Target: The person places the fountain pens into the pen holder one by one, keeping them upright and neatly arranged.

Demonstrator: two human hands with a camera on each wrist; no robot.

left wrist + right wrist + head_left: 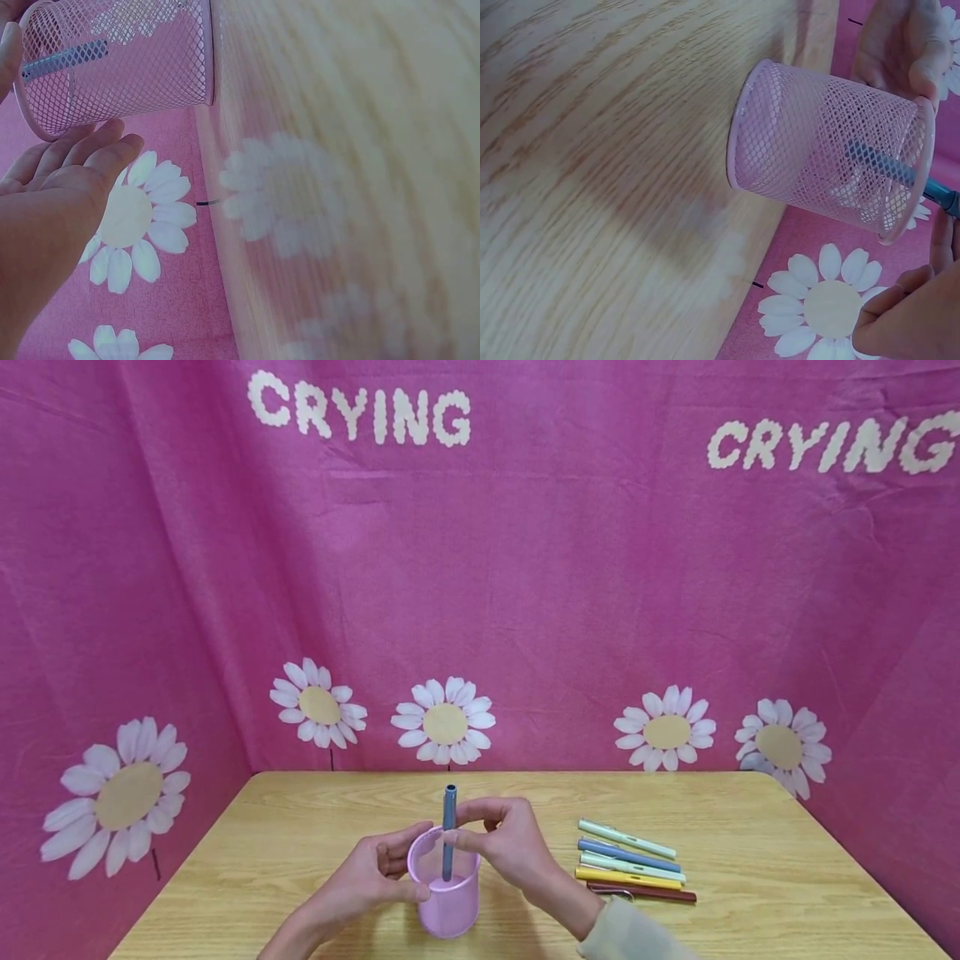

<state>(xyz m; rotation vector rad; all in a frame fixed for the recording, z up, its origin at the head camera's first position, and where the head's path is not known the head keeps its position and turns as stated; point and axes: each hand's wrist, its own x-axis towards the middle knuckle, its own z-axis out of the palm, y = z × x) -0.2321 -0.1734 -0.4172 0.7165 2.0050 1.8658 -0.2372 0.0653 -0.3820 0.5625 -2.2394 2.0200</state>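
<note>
A pink mesh pen holder (450, 910) stands upright on the table at the front middle. My left hand (367, 877) holds it at the rim from the left, thumb on the near side and fingers along the far side. Between thumb and fingertips, my right hand (513, 847) pinches a dark blue-grey pen (450, 818), held upright. The pen's lower part is inside the holder; through the mesh in the right wrist view its end (855, 151) sits well above the base.
To the right on the wooden table (765, 852) lies a row of several pens: pale green (630, 839), blue (637, 856), yellow (630, 877) and dark red (660, 894) among them. A pink curtain (525, 568) with daisies surrounds the table's back and sides.
</note>
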